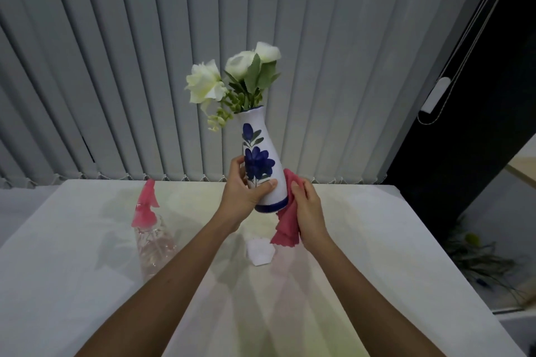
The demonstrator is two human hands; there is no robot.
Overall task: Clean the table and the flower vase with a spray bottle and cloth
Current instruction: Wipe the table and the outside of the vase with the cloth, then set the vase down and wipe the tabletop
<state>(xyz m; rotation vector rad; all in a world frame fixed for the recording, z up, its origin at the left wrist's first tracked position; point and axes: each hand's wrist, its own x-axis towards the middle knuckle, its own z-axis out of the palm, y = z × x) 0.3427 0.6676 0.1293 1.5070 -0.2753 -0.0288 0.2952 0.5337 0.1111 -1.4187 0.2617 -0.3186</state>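
Note:
A white vase (262, 142) painted with blue flowers is held tilted in the air above the table (377, 269), white flowers (232, 78) sticking out of its mouth. My left hand (246, 188) grips its lower body. My right hand (307, 209) presses a pink cloth (285, 226) against the vase's right side near the blue base band, with the cloth's loose end hanging down. A clear spray bottle (152, 238) with a pink trigger head stands on the table to the left.
A small white object (259, 251) lies on the table under the vase. Grey vertical blinds (116, 66) hang behind the table. A dark panel and a plant (475, 258) are at the right, beyond the table's edge.

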